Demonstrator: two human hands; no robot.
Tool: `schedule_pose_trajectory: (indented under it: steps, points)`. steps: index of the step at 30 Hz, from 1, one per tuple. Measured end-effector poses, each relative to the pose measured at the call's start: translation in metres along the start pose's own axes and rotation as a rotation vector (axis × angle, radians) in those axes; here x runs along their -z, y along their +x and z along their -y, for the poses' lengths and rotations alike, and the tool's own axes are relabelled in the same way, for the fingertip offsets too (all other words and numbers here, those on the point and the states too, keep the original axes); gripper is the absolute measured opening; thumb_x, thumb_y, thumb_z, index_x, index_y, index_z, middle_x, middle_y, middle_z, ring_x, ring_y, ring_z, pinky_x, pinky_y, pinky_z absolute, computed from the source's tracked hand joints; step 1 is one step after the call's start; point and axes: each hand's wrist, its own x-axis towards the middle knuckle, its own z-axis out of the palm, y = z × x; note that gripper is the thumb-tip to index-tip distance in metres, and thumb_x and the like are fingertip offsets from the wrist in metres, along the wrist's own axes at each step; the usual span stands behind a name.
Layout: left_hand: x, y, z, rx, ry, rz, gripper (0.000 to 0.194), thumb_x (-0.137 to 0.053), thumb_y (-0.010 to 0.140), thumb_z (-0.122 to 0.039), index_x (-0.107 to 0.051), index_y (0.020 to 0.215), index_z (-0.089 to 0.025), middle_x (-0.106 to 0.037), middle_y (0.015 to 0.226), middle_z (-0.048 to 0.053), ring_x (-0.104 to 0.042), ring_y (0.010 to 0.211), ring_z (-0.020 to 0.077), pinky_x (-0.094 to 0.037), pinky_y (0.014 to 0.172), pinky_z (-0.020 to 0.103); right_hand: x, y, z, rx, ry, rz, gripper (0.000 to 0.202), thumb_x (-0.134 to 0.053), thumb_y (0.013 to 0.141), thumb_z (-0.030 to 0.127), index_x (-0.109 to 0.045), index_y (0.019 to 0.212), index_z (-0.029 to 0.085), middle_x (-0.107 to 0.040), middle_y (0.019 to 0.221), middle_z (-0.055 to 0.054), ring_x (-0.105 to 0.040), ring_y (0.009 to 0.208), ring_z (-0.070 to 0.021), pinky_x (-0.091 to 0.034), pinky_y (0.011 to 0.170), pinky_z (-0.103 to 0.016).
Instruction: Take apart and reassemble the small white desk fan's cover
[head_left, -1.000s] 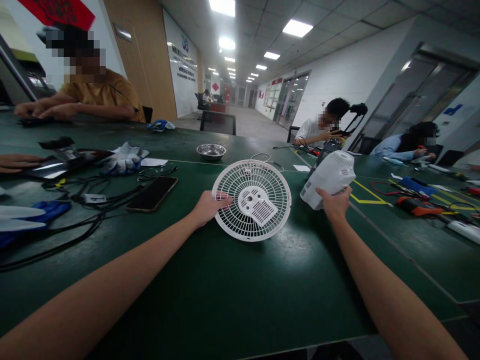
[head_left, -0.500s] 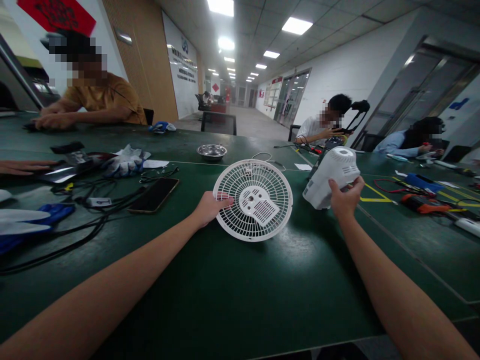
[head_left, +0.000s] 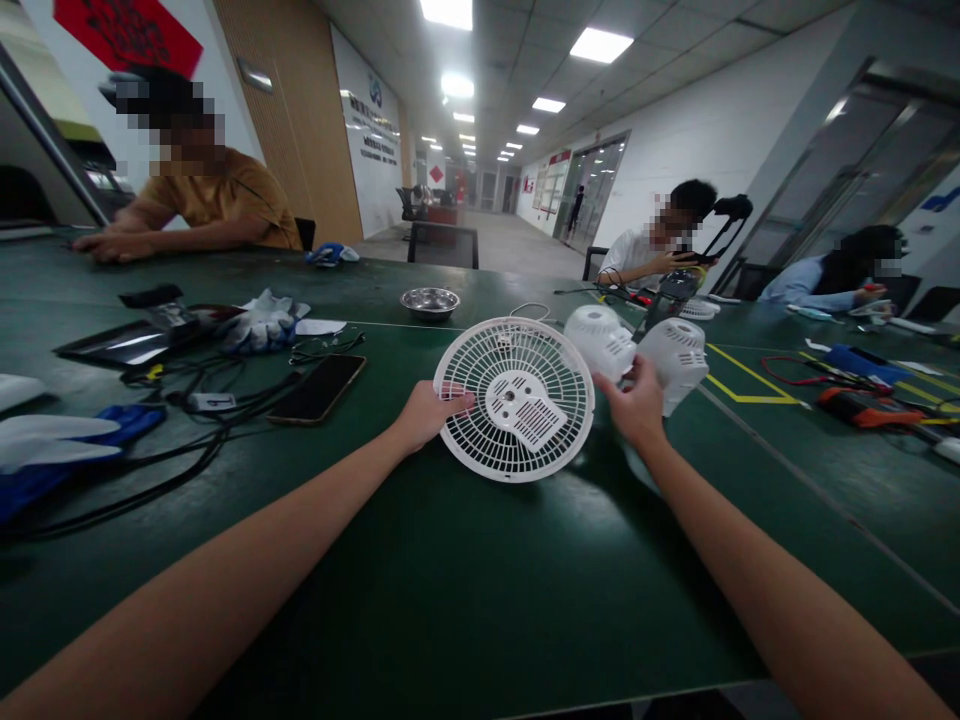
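Observation:
A round white fan grille (head_left: 517, 470) stands tilted on the green table, with a slotted plate at its centre. My left hand (head_left: 426, 415) is closed on its left rim, thumb across the front bars. My right hand (head_left: 637, 405) grips a rounded white vented housing (head_left: 598, 338) beside the grille's right edge; its lower part lies between thumb and fingers. Behind that hand, to the right, shows a second vented white shape (head_left: 673, 355). Whether this is a separate part or a blurred double cannot be made out.
A metal bowl (head_left: 430, 303) sits behind the grille. Left are a phone (head_left: 319, 388), black cables (head_left: 199, 450), grey gloves (head_left: 262, 322) and a blue-white glove (head_left: 67, 450). An orange-black tool (head_left: 859, 408) lies right. Three people sit across the table.
My right hand has moved left with the white housing, closer to the grille. A second white shape now shows to its right. My left hand keeps its hold on the rim.

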Motion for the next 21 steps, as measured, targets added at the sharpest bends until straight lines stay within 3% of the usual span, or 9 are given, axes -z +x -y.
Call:
schedule_pose_trajectory:
  steps: [3,6,10,15,18,21]
  points:
    - [0.001,0.000,0.000,-0.009,0.003,-0.003,0.024,-0.082,0.077,-0.031,-0.077,0.094,-0.015,-0.078,0.090,0.010,-0.073,0.083,0.0270,-0.058,0.078,0.045,-0.022,-0.013,0.008,-0.069,0.002,0.213,0.073,-0.069,0.077,0.061,-0.053,0.129,0.012,-0.070,0.114,-0.017,-0.067,0.092,-0.0286,-0.053,0.086,-0.043]
    - [0.000,-0.001,-0.002,-0.018,0.006,0.008,0.020,-0.080,0.078,-0.029,-0.077,0.093,-0.016,-0.078,0.090,0.010,-0.073,0.082,0.0256,-0.058,0.079,0.044,-0.030,-0.017,0.011,-0.114,-0.066,0.340,0.069,-0.068,0.079,0.058,-0.053,0.128,0.012,-0.070,0.116,-0.019,-0.068,0.095,-0.0302,-0.053,0.087,-0.042]
    - [-0.001,0.000,-0.003,-0.020,0.005,-0.005,0.017,-0.079,0.079,-0.027,-0.076,0.091,-0.016,-0.077,0.089,0.010,-0.073,0.080,0.0240,-0.058,0.079,0.043,-0.031,-0.016,0.013,-0.110,-0.236,0.448,0.063,-0.069,0.081,0.055,-0.054,0.126,0.014,-0.070,0.115,-0.018,-0.067,0.102,-0.0327,-0.051,0.088,-0.043]
    - [-0.001,0.000,-0.003,-0.009,0.014,0.004,0.019,-0.080,0.079,-0.027,-0.077,0.094,-0.016,-0.078,0.092,0.011,-0.073,0.083,0.0249,-0.059,0.080,0.043,-0.034,-0.020,0.016,-0.076,-0.487,0.554,0.056,-0.065,0.084,0.056,-0.059,0.123,0.015,-0.063,0.126,-0.022,-0.058,0.118,-0.0395,-0.045,0.095,-0.054]
    - [0.000,-0.002,-0.005,-0.001,0.014,0.001,0.018,-0.079,0.079,-0.025,-0.076,0.094,-0.016,-0.078,0.092,0.010,-0.074,0.084,0.0244,-0.059,0.080,0.043,-0.030,-0.020,0.019,-0.036,-0.501,0.501,0.063,-0.065,0.084,0.053,-0.056,0.132,0.012,-0.058,0.132,-0.026,-0.053,0.123,-0.0421,-0.043,0.098,-0.057]
    - [-0.001,-0.003,-0.006,-0.007,0.022,-0.001,0.017,-0.078,0.080,-0.025,-0.076,0.094,-0.016,-0.078,0.093,0.010,-0.074,0.085,0.0240,-0.059,0.081,0.042,-0.019,-0.020,0.025,0.073,-0.262,0.344,0.061,-0.063,0.085,0.050,-0.060,0.130,0.010,-0.062,0.127,-0.023,-0.056,0.118,-0.0381,-0.042,0.101,-0.054]
